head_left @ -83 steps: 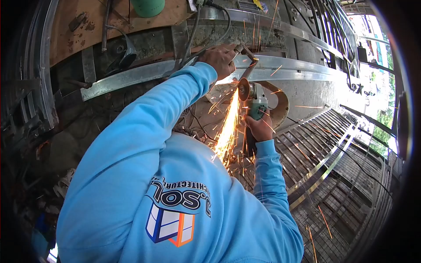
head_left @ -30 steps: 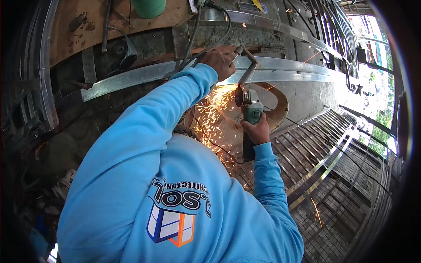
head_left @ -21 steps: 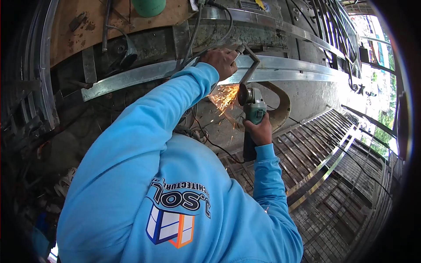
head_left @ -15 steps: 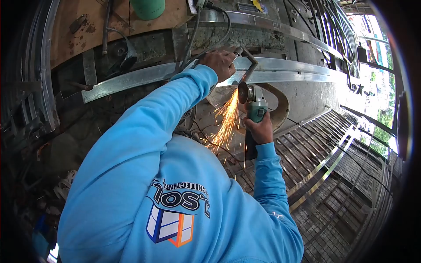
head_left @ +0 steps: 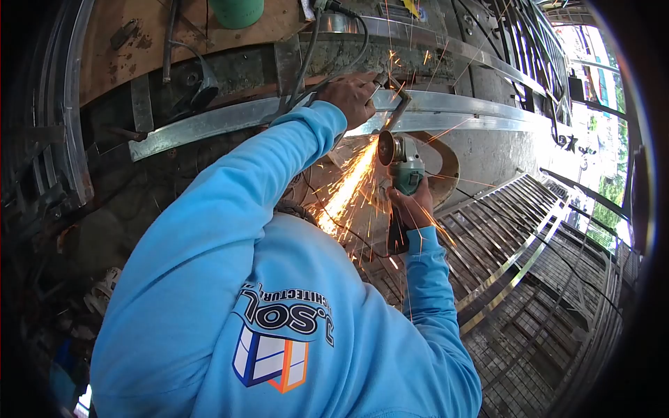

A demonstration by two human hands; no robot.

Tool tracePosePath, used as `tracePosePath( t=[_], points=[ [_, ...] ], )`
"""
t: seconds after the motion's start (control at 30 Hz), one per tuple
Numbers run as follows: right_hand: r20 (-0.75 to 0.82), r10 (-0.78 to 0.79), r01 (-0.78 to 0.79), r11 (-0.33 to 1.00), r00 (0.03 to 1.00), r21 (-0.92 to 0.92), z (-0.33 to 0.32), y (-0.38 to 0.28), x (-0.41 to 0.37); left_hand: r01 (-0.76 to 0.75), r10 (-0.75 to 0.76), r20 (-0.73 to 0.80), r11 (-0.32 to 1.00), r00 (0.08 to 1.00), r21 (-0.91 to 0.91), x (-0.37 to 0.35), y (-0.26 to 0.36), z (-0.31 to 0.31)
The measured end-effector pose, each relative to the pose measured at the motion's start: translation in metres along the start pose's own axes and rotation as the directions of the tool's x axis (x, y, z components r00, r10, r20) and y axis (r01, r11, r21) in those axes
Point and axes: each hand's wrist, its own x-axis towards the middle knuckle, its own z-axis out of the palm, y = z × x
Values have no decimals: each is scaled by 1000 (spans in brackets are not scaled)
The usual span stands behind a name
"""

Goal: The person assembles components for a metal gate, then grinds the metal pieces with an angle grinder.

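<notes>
My right hand (head_left: 414, 206) is wrapped round the body of a green angle grinder (head_left: 406, 171). Its round disc (head_left: 389, 148) meets the lower end of a narrow, bent metal piece (head_left: 400, 111). Bright sparks (head_left: 346, 191) stream from the contact down towards my body. My left hand (head_left: 350, 100) is closed at the other end of the bent piece, over a long silvery metal channel (head_left: 460, 111); the fingers' undersides are hidden. Light blue sleeves cover both arms.
A green container (head_left: 237, 12) and a padlock-like object (head_left: 125, 33) sit on a brown board (head_left: 104, 63). A black cable (head_left: 364, 42) loops above my left hand. Metal grilles (head_left: 516, 223) lie at right; a curved metal band (head_left: 446, 164) is behind the grinder.
The spark stream has grown denser and brighter, and some sparks now fly upward and to the right. Both hands and the grinder stay in nearly the same place.
</notes>
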Motion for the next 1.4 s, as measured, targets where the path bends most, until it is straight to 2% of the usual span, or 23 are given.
tracePosePath(
  t=[0.07,0.17,0.27,0.57,0.67,0.77,0.87,0.97,1.07,1.2,1.3,1.33,1.4],
  points=[
    [21,63,-63,998,998,-10,-2,-4,1,-5,5,-9,1000,1000,8,0,0,0],
    [-20,-7,6,998,1000,-57,5,7,3,-20,21,-26,999,999,26,0,0,1],
    [23,103,-102,994,994,-36,-1,-11,-1,19,-19,33,1000,999,21,1,2,-3],
    [-14,52,-51,998,999,49,-1,-11,5,31,-32,33,999,999,20,0,1,-2],
    [17,85,-86,994,996,74,-4,-20,6,39,-40,46,999,998,8,-1,4,-5],
    [-7,83,-83,997,997,-8,-6,-17,-2,38,-38,40,999,998,-3,0,3,-5],
    [9,94,-94,996,995,-1,-8,-6,-26,40,-40,45,999,998,4,1,2,-4],
    [-12,199,-198,976,980,86,-7,9,-59,42,-42,19,999,999,6,0,4,-3],
    [-69,233,-205,937,970,281,-11,1,-93,41,-41,29,999,999,10,2,8,-9],
    [-116,338,-219,797,934,562,1,18,-131,54,-53,-19,998,998,40,3,8,-6],
    [-154,399,-173,671,904,721,11,17,-155,-143,129,-271,989,954,-30,-1,-9,5],
    [-146,393,-143,617,908,774,19,26,-159,-228,225,-285,973,932,24,-10,-3,-1],
    [-167,419,-102,549,893,830,25,27,-166,-395,425,-200,902,883,172,-42,26,-19]
  ],
)
